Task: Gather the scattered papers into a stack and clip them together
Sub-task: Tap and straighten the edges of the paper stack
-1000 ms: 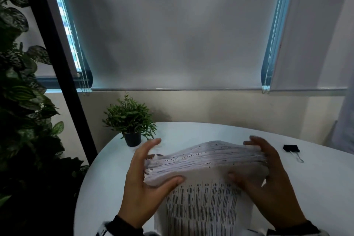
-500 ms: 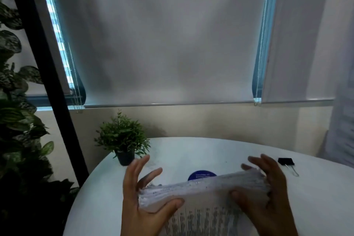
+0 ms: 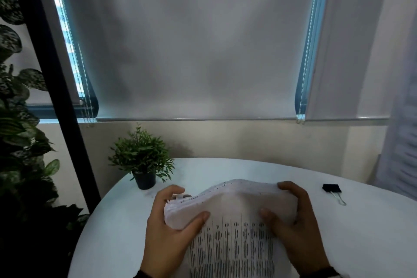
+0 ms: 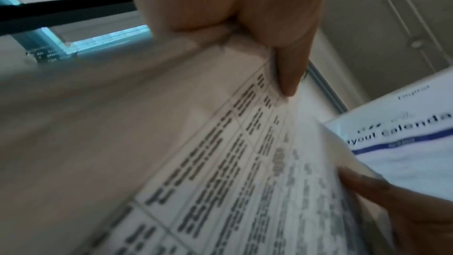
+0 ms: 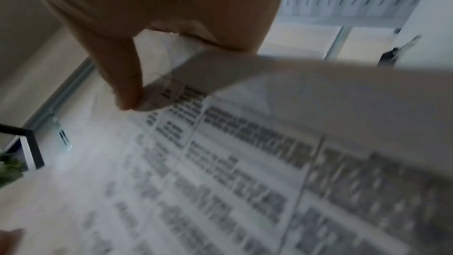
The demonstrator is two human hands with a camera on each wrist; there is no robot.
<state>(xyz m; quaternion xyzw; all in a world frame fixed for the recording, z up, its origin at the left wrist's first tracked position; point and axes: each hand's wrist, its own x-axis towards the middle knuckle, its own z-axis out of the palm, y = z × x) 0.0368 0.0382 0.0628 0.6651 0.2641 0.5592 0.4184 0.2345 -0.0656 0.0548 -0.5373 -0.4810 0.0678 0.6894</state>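
Note:
A thick stack of printed papers (image 3: 234,214) stands on edge above the white round table (image 3: 370,232), its top bowed upward. My left hand (image 3: 178,210) grips the stack's left end, thumb on the near face and fingers behind. My right hand (image 3: 286,203) grips the right end the same way. The left wrist view shows my thumb (image 4: 289,65) pressed on the printed sheet (image 4: 220,172). In the right wrist view my thumb (image 5: 122,80) pinches the papers (image 5: 245,162). A black binder clip (image 3: 331,188) lies on the table to the right, apart from both hands.
A small potted plant (image 3: 142,160) stands at the table's back left. Large leafy plants (image 3: 15,142) and a black post (image 3: 56,88) are to the left. A wall with lowered blinds runs behind the table. The left wrist view shows another printed sheet (image 4: 404,143) lying flat.
The stack has risen and bowed upward in the middle, and both hands have closed tighter round its ends. A blue disc seen behind the papers half a second ago is now hidden.

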